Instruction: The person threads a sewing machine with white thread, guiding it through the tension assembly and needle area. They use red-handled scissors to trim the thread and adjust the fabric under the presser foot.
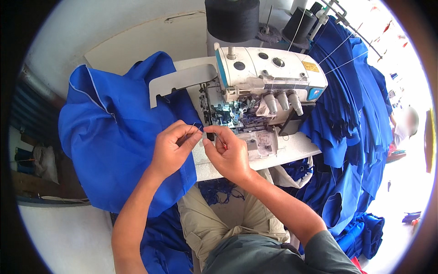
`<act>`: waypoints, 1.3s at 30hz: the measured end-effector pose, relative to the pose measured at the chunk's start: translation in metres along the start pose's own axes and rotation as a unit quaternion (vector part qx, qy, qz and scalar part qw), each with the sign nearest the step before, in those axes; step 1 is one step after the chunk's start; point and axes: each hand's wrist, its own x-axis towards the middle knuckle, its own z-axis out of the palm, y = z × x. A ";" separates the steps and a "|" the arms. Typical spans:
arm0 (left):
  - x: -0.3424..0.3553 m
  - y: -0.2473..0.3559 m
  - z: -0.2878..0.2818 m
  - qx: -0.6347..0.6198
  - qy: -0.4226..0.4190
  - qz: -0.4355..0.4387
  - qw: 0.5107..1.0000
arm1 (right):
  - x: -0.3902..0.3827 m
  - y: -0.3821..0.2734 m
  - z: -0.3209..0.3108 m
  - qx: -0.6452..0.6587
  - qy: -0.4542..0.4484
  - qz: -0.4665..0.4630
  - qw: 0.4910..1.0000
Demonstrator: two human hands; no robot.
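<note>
My left hand (172, 148) and my right hand (229, 153) meet in front of the white overlock sewing machine (273, 68), fingertips almost touching. Each pinches with thumb and forefinger. A thin, dark, thread-like line shows at the left fingertips, too fine to name. Inside the curled right fingers sits a slim thing with a red part (225, 146), mostly hidden by the hand. The machine's looper area (228, 114) is uncovered just beyond my fingers. Blue fabric (123, 137) lies to the left, its edge reaching under the left wrist and toward the machine.
A large cone of dark thread (232, 20) and a smaller cone (299, 23) stand behind the machine. Thick layers of blue cloth (346, 100) hang at the right. A white bag (303, 176) with blue scraps is under the table edge. Another person (405, 123) appears far right.
</note>
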 end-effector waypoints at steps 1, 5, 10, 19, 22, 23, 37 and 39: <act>0.000 0.000 0.000 -0.001 0.000 -0.002 1.000 | 0.001 0.001 0.000 -0.015 -0.001 -0.003 1.000; 0.001 0.001 0.000 0.000 -0.004 0.006 1.000 | 0.003 0.002 0.000 -0.033 0.010 -0.006 0.999; 0.000 -0.003 0.000 0.005 -0.016 0.024 1.000 | 0.001 0.003 0.000 -0.031 0.019 -0.004 0.999; 0.000 -0.011 0.004 0.017 0.005 0.066 0.998 | -0.005 0.004 0.008 -0.004 0.038 0.065 0.997; -0.002 -0.001 0.003 0.051 0.025 0.068 0.996 | -0.009 0.001 0.011 0.032 0.051 0.122 0.991; -0.004 -0.003 0.002 0.055 0.050 0.052 0.996 | -0.010 0.000 0.012 0.046 0.054 0.145 0.987; -0.088 0.011 0.026 -0.097 -0.003 -0.226 0.969 | -0.034 0.012 0.019 0.223 0.058 0.291 0.928; -0.096 0.015 0.036 -0.167 0.010 -0.285 0.944 | -0.037 0.012 0.019 0.227 0.060 0.300 0.925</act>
